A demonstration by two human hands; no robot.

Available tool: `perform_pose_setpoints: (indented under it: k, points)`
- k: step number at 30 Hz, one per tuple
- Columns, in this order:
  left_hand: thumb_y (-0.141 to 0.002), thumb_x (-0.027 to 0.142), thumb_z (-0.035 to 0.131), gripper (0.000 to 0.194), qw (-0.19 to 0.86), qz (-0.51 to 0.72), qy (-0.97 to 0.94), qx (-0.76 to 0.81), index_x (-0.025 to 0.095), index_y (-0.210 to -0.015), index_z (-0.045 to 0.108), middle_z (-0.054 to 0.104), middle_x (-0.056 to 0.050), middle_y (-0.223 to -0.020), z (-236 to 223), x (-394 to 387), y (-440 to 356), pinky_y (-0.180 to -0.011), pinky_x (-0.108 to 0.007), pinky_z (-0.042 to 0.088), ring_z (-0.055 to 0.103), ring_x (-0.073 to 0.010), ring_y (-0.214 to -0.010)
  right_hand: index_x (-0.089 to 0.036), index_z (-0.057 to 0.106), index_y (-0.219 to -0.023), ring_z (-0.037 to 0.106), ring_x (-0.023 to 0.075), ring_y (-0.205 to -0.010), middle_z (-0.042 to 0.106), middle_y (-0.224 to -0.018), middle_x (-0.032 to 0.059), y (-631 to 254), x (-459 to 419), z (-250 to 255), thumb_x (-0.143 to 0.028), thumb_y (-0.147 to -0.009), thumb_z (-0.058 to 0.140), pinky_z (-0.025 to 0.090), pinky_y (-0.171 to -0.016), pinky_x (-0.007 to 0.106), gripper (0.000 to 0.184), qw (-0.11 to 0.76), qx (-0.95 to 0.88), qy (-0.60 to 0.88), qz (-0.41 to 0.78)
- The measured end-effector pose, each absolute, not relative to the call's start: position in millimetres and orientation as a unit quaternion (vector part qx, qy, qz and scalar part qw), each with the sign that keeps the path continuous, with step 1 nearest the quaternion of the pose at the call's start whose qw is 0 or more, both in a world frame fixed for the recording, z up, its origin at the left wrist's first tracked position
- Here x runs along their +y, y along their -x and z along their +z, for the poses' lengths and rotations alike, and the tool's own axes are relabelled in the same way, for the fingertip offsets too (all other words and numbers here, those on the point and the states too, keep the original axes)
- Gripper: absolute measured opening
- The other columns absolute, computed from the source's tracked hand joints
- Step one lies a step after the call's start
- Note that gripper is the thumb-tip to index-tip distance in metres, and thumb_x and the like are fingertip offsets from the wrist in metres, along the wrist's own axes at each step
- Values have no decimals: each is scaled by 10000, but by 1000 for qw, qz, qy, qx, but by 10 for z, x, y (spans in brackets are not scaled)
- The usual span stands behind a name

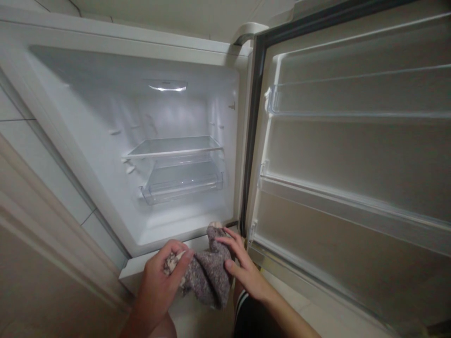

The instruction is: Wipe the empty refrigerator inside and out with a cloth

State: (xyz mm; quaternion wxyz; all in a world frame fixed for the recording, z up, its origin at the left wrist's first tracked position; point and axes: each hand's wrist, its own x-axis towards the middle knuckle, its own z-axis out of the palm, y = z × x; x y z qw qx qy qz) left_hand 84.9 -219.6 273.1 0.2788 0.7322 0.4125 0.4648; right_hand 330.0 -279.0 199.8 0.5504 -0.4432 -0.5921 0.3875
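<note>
**Holding a cloth (211, 279) at the open refrigerator (88, 122)**

Your two hands work at the near edge of the refrigerator, low in the doorway. The cloth, mottled grey-brown, hangs bunched and creased between them, outside the lit interior.

Left hand (162, 271): fingers closed, thumb laid over, holding the cloth's left end. A paler patch shows in that bunch.

Right hand (246, 272): fingers partly spread, tips and thumb touching the cloth's right side. Cannot tell whether they grip it or only rest on it. A pale bit pokes out at the cloth's far end, too blurred to name.

Far from you, a lamp (168, 88) glows high in the interior. Below it, a glass shelf (172, 146); just under that, a clear tray (183, 189). Both sit well beyond your fingers.

To your right, the door (334, 150) stands swung wide, a dark seal (259, 94) along its left side, clear racks (317, 199) across its inner face. Left of the refrigerator, pale tiles (10, 101). Near, beside your right forearm, dark fabric (259, 317) with white stripes.
</note>
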Motion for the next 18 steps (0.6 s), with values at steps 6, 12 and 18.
perform_pose_setpoints:
  k: [6, 12, 18]
  points:
    - [-829, 710, 741, 494, 273, 380, -740, 484, 238, -745, 621, 544, 56, -600, 3023, -1979, -639, -536, -232, 411, 521, -145, -572, -268, 729, -1110, 505, 361, -1455, 694, -1324, 71, -3118, -2721, 2122, -642, -774, 940, 16, -1324, 590, 545, 436, -671, 484, 353]
    - [-687, 545, 953, 555, 439, 251, -756, 416, 263, -1069, 666, 718, 45, -832, 3133, -1819, -168, -661, -245, 541, 689, -200, -765, -228, 546, -937, 568, 249, -1029, 611, -997, 9, -2969, -2687, 2148, -535, -731, 931, 420, -982, 369, 533, 495, -569, 568, 330]
    - [-618, 504, 1011, 503, 525, 357, -624, 456, 226, -931, 734, 790, -19, -842, 2990, -1768, 36, -716, -290, 626, 755, -239, -789, -228, 631, -1167, 546, 199, -944, 583, -997, -14, -3022, -2675, 2299, -462, -753, 897, 401, -839, 280, 545, 514, -566, 550, 335]
